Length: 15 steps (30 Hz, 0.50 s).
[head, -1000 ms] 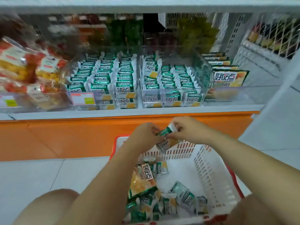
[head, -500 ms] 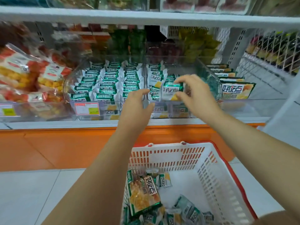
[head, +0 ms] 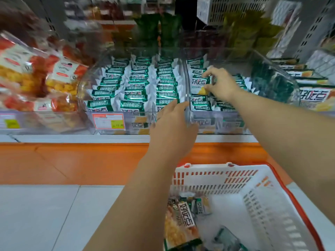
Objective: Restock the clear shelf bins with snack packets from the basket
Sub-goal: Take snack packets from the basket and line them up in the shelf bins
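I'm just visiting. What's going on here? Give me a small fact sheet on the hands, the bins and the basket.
Right hand: pinches a snack packet inside the right bin
Left hand: fingers straight, against the front where the two bins meet
Left bin: three packed rows of green-and-white packets
Basket: white, below the shelf, with loose packets still inside

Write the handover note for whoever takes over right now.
Right hand: pinches a snack packet inside the right bin, not yet released.
Left hand: open, fingers against the wall between the bins.
Done: left bin looks full, three rows.
Left: right bin has room; more small packets wait in the basket.
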{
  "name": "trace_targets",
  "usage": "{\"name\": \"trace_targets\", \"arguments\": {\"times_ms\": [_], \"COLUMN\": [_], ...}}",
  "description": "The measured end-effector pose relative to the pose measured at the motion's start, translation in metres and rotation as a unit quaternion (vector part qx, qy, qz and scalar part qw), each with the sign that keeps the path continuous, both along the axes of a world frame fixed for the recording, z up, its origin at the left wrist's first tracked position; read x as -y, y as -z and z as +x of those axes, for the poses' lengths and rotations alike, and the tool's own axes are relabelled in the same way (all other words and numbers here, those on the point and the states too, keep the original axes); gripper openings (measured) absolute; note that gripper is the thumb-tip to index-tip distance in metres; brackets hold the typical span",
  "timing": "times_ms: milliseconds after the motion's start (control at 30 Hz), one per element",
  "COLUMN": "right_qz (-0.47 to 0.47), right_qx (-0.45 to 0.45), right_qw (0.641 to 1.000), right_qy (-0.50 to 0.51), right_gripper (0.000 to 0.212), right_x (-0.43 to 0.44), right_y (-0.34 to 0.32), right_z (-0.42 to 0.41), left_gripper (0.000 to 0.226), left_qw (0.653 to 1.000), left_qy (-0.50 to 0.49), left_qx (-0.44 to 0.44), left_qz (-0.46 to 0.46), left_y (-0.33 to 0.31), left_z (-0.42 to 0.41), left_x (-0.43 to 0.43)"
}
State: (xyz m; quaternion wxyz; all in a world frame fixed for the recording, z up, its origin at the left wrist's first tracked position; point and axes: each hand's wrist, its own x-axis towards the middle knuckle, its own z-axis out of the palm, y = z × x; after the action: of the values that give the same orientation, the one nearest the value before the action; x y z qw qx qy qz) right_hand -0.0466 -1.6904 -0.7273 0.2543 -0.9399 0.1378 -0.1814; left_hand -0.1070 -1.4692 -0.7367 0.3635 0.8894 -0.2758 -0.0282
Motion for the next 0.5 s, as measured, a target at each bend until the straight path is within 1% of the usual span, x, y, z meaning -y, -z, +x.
{"name": "trace_targets", "arguments": {"times_ms": [167, 267, 300, 333, 400, 500], "right_qz": [-0.048, -0.083, -0.083, -0.071, -0.039, -0.02], "right_qx": [-0.066, -0.1, -0.091, -0.066, 0.016, 0.17], "right_qw": [0.997, 0.992, 0.992, 0.995, 0.999, 0.985], "right_qy": [-0.009, -0.003, -0.004, -0.01, -0.029, -0.033], "right_gripper": [0.038, 0.053, 0.057, 0.059, 0.056, 0.035], "right_x": [-0.003, -0.005, -0.006, -0.008, -0.015, -0.027], "right_y": [0.004, -0.002, -0.006, -0.011, -0.018, -0.017], "right_z": [0.001, -0.013, -0.022, -0.034, -0.063, -0.119], "left_gripper": [0.061, 0.056, 0.052, 0.046, 0.037, 0.03], "left_qw": [1.0, 1.0, 1.0, 0.998, 0.995, 0.991], "left_qy": [-0.002, -0.009, -0.018, -0.029, -0.049, -0.049], "left_qx": [0.005, 0.01, 0.022, 0.041, 0.077, 0.119], "left_qz": [0.012, -0.003, -0.013, -0.023, -0.037, -0.028], "left_y": [0.002, -0.002, -0.004, -0.008, -0.012, -0.011], "left_z": [0.0, -0.004, -0.006, -0.008, -0.016, -0.036], "left_x": [0.001, 0.002, 0.001, 0.001, 0.0, 0.002]}}
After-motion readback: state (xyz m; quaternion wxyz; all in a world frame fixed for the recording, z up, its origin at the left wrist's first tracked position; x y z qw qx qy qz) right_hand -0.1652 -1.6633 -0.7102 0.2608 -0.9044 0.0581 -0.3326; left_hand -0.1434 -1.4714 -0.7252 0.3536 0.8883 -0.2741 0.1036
